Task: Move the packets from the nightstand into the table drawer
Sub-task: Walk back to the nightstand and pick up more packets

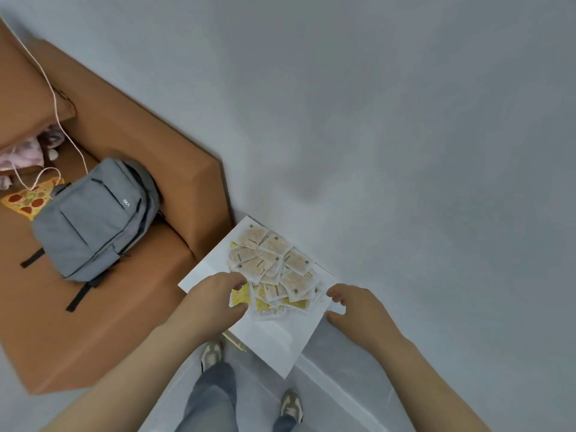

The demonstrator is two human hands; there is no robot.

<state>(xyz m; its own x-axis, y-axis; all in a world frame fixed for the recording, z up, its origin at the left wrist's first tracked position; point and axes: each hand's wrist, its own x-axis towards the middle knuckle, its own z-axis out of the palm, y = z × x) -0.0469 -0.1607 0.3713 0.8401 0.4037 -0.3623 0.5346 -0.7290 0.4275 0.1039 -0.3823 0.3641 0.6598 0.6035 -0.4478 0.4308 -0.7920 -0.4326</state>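
The head camera looks steeply down on a white nightstand [274,338] standing in the corner beside a pale wall, with the packets [274,263] heaped on its top in a loose, overlapping pile. Most of them are beige and lie toward the wall side, while a few yellow ones show at the near edge of the heap. The left hand [215,300] reaches in from the near left and pinches a yellow packet [241,296] between thumb and curled fingers at the pile's near-left corner; the packet is still touching the rest of the heap. The right hand [358,310] hangs at the nightstand's right edge, just beside the pile, its fingers loosely curled and thumb apart, holding nothing; whether it touches the top I cannot tell. To the left of the nightstand, touching its side, stands a brown sofa [124,126]. On its seat lies a grey backpack [93,219], and just beyond that a pizza-slice cushion [28,198] with a thin white cord [53,98] running down across it. Below the hands the person's jeans [212,397] and two light shoes [291,403] show on the floor.
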